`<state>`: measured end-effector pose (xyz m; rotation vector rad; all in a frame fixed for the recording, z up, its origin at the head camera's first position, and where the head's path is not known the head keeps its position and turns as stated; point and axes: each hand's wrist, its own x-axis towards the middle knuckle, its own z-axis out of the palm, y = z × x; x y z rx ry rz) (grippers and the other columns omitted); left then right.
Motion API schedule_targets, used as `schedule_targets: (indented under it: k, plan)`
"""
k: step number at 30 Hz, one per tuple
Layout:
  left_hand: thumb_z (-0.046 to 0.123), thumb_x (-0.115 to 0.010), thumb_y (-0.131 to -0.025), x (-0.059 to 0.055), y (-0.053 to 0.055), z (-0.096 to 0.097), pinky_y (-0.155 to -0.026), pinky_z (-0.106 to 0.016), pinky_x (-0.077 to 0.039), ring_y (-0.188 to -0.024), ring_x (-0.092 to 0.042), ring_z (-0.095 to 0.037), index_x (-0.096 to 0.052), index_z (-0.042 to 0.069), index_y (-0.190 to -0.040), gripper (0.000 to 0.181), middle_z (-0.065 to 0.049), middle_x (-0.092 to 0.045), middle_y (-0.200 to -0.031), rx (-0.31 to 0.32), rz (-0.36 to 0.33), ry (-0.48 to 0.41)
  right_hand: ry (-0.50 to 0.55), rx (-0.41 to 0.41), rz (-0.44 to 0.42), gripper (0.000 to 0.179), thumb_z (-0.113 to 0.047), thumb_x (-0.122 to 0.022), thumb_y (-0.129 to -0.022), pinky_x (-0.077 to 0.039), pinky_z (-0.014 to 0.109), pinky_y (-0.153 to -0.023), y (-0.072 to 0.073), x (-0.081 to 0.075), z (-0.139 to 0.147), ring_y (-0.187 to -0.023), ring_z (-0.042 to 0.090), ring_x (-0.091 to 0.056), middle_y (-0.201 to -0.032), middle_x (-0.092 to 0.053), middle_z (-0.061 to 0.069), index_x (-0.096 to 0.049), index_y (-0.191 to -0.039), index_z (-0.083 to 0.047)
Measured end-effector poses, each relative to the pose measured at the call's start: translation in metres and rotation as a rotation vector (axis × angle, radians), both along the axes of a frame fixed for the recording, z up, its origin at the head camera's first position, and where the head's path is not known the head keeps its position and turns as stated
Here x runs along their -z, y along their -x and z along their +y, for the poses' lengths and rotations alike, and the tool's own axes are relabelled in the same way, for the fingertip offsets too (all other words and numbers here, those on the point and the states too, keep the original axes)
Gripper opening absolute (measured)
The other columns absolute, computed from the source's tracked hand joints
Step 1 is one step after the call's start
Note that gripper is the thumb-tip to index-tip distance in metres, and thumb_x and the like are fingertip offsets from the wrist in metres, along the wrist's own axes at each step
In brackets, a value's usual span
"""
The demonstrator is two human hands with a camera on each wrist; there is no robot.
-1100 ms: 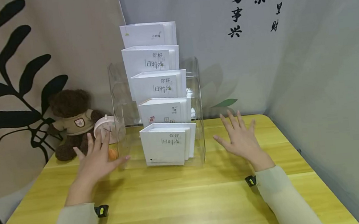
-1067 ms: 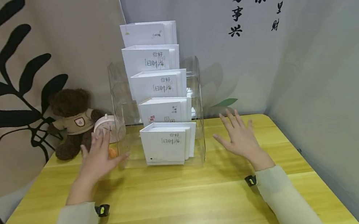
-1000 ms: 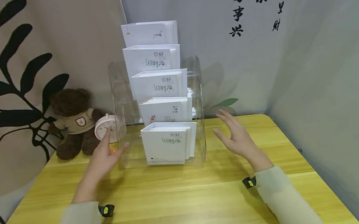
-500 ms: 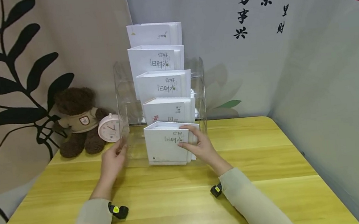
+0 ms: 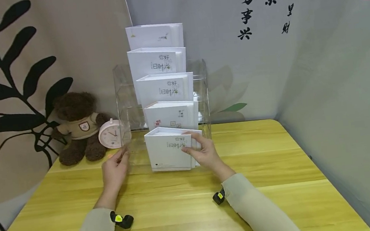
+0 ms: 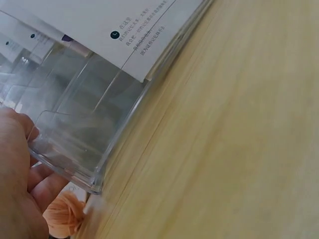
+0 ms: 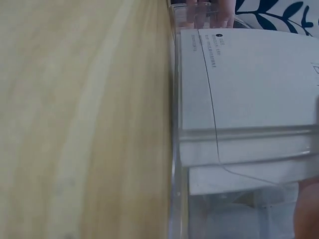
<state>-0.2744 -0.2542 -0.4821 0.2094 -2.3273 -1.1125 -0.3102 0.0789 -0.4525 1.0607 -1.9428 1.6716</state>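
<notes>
A clear tiered rack [image 5: 124, 103] stands at the back of the table, bearing several white books in stepped rows. My left hand [image 5: 115, 172] pinches the lower left edge of the rack. The left wrist view shows the thumb on one side of the clear panel [image 6: 70, 122] and fingers on the other. With thumb and fingers, my right hand [image 5: 208, 155] grips the front white book [image 5: 166, 153] at its upper right. This book sits upright in the lowest tier. In the right wrist view, the book's face [image 7: 249, 74] fills the right, with more white layers behind it.
A brown teddy bear [image 5: 77, 125] and a pink alarm clock [image 5: 109, 134] stand left of the rack. An orange yarn ball [image 6: 65, 214] lies beneath my left fingers in the left wrist view. The yellow wooden table [image 5: 168, 215] meets fabric-covered walls behind and right.
A second ago both hands were spread wide at either side of the rack. They moved inward; the left took the rack's edge, the right the front book. Both grips hold since.
</notes>
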Motion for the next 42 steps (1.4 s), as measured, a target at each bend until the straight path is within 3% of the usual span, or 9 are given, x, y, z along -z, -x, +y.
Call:
schedule_targets:
  k: [6,14,20,26,28,35,42]
  plan:
    - [0.038,-0.071,-0.102,0.005,0.000,-0.003,-0.067,-0.004,-0.042,-0.072,-0.053,0.023,-0.080,0.024,-0.127,0.030,-0.009,-0.083,-0.105,-0.036,0.025,-0.048,-0.038,-0.016,0.151,0.045,0.007,-0.083,-0.085,-0.064,0.036,-0.088,0.000,-0.005,-0.002,-0.108,0.028,-0.078,-0.119,-0.077,0.021,-0.069,-0.126,-0.003]
    - [0.038,-0.074,-0.100,0.005,0.002,-0.004,-0.064,-0.006,-0.043,-0.063,-0.056,0.013,-0.082,0.021,-0.122,0.029,-0.010,-0.083,-0.099,-0.039,0.036,-0.074,-0.038,0.008,0.298,0.046,0.010,-0.085,-0.080,-0.063,0.033,-0.088,-0.009,-0.027,0.001,-0.105,0.027,-0.078,-0.116,-0.077,0.023,-0.070,-0.122,-0.001]
    - [0.041,-0.072,-0.101,0.004,0.002,-0.004,-0.064,-0.007,-0.044,-0.061,-0.057,0.013,-0.082,0.022,-0.123,0.031,-0.011,-0.083,-0.101,-0.036,0.028,-0.088,0.087,0.008,0.289,0.050,0.021,-0.080,-0.077,-0.065,0.031,-0.078,-0.014,-0.058,0.019,-0.105,0.008,-0.077,-0.109,-0.077,0.027,-0.064,-0.123,0.006]
    - [0.043,-0.074,-0.099,0.007,0.002,-0.004,-0.067,-0.004,-0.043,-0.069,-0.056,0.020,-0.082,0.023,-0.123,0.032,-0.009,-0.083,-0.104,-0.050,0.015,-0.097,0.260,0.040,0.280,0.051,0.011,-0.078,-0.087,-0.064,0.027,-0.081,-0.012,-0.081,0.051,-0.107,0.005,-0.076,-0.120,-0.077,-0.008,-0.056,-0.133,0.006]
    - [0.043,-0.074,-0.099,0.008,0.002,-0.005,-0.067,-0.004,-0.043,-0.069,-0.055,0.021,-0.082,0.021,-0.122,0.033,-0.010,-0.082,-0.105,-0.052,0.015,-0.100,0.285,0.068,0.286,0.050,0.006,-0.078,-0.090,-0.064,0.026,-0.082,-0.011,-0.087,0.060,-0.106,0.006,-0.076,-0.122,-0.075,-0.012,-0.056,-0.134,0.006]
    - [0.041,-0.077,-0.098,0.008,-0.001,-0.005,-0.070,-0.001,-0.042,-0.074,-0.054,0.025,-0.081,0.016,-0.123,0.036,-0.013,-0.081,-0.108,-0.051,-0.009,-0.136,0.365,0.141,0.271,0.052,0.002,-0.079,-0.091,-0.064,0.026,-0.082,-0.012,-0.100,0.085,-0.106,0.010,-0.078,-0.123,-0.077,-0.007,-0.050,-0.132,0.015]
    - [0.042,-0.076,-0.097,0.005,-0.001,-0.004,-0.070,-0.002,-0.044,-0.077,-0.055,0.024,-0.081,0.017,-0.124,0.037,-0.012,-0.081,-0.112,-0.052,-0.035,-0.171,0.453,0.267,0.279,0.051,0.003,-0.079,-0.092,-0.063,0.027,-0.086,-0.013,-0.113,0.115,-0.108,0.014,-0.077,-0.122,-0.077,-0.002,-0.048,-0.131,0.016]
